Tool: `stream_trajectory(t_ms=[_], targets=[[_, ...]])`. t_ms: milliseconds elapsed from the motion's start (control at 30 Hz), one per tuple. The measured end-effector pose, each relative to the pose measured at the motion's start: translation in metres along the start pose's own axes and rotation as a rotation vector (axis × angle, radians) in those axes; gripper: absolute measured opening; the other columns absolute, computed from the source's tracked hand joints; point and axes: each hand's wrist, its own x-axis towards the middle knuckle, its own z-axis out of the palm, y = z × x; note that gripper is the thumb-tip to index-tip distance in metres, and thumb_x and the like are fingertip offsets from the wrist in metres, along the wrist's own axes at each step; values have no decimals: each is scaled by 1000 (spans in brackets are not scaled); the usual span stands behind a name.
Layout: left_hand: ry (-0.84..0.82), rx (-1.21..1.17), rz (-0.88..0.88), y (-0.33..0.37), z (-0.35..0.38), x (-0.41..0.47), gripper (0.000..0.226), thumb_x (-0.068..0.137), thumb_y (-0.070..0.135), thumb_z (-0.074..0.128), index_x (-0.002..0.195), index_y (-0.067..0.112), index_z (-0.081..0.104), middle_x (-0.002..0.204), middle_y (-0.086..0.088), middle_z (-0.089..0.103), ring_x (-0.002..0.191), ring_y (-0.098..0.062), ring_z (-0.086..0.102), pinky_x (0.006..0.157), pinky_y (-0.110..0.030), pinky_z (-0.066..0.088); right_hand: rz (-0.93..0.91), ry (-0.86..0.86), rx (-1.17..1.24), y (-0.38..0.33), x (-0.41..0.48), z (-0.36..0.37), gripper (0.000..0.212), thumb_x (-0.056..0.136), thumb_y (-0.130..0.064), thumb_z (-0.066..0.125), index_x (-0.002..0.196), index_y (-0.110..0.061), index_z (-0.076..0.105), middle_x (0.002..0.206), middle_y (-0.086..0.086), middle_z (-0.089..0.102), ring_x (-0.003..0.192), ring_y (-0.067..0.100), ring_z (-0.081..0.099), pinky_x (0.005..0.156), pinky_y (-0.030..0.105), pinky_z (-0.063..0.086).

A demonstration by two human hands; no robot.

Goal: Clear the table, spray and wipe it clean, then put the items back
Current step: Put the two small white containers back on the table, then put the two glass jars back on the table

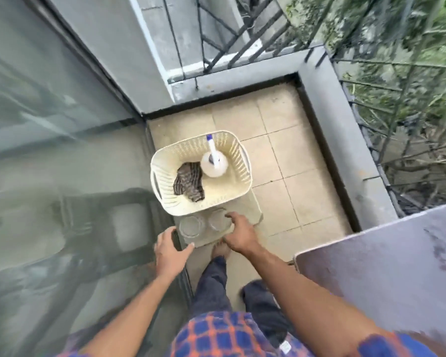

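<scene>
Curls right hand [238, 229] fingers over one glass [216, 220], spreads left hand [171, 249] fingers beside the other glass [191, 226]; probably returning both to the tabletop [397, 266], needing a steady lift.

We looked down on a narrow balcony in soft, even daylight.
Beige square tiles covered the floor [281, 155], their grout lines dark and a little grimy. Along our left ran a tall glass panel [49, 112], which showed only dim, blurred shapes we could not name. It met a plain grey wall [108, 47] at the far corner. A low grey parapet [345, 140] closed the far end and the right side, and a black metal railing [242, 42] with crossed bars stood on top of it. Beyond the bars we saw dense green foliage [410, 60] and bare branches.
</scene>
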Motion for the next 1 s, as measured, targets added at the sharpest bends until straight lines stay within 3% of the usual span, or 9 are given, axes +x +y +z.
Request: stream_trajectory(t_ms=[100, 233, 367, 500, 667, 800, 900, 1000], targets=[[-19, -72, -48, -1, 14, 12, 85, 71, 27, 88, 142, 11, 45, 140, -14, 49, 128, -34, 48, 109, -42, 38, 57, 44, 43, -1, 29, 17, 71, 77, -19, 85, 139, -24, 52, 138, 13, 51, 129, 34, 58, 107, 39, 48], [-4, -153, -41, 2, 33, 26, 91, 68, 27, 89, 145, 12, 42, 138, -15, 48, 132, -32, 44, 111, -44, 36, -9, 123, -48, -1, 46, 36, 73, 72, -27, 90, 134, -19, 52, 137, 11, 53, 124, 34, 57, 103, 41, 47], [51, -162, -36, -1, 47, 30, 96, 65, 32, 91, 145, 15, 40, 140, -12, 48, 131, -31, 46, 110, -44, 38, -99, 200, -73, 16, 46, 52, 83, 71, -34, 87, 143, -19, 48, 140, 9, 56, 124, 37, 56, 105, 48, 47], [92, -213, -13, -3, 54, 32, 100, 63, 36, 94, 143, 15, 38, 142, -5, 49, 132, -23, 46, 109, -37, 38, -153, 252, -29, 26, 42, 66, 95, 75, -58, 77, 154, -19, 41, 149, 8, 53, 126, 34, 51, 106, 46, 43], [180, -201, 12, -2, 60, 38, 91, 63, 33, 93, 138, 19, 43, 136, -2, 57, 126, -24, 52, 101, -31, 40, -138, 302, 26, 33, 57, 72, 104, 72, -46, 91, 158, -19, 39, 152, 6, 54, 130, 35, 48, 108, 43, 41], [192, -176, -31, -5, 57, 31, 84, 62, 39, 91, 132, 27, 47, 126, -2, 64, 119, -27, 56, 91, -27, 38, -165, 315, 22, 36, 59, 68, 94, 73, -37, 90, 154, -26, 43, 147, 4, 59, 128, 32, 50, 99, 42, 46], [229, -193, -26, -7, 48, 7, 75, 61, 41, 90, 125, 30, 51, 116, 6, 65, 109, -20, 59, 89, -24, 39, -152, 357, 37, 45, 42, 66, 92, 73, -36, 89, 153, -28, 44, 146, 2, 61, 130, 29, 50, 94, 37, 40], [283, -214, 21, -3, 33, -24, 68, 62, 35, 90, 120, 30, 54, 107, 12, 62, 98, -12, 56, 87, -23, 39, -167, 394, 104, 50, 10, 60, 93, 72, -41, 87, 153, -26, 44, 149, 1, 58, 134, 28, 47, 100, 39, 40]])
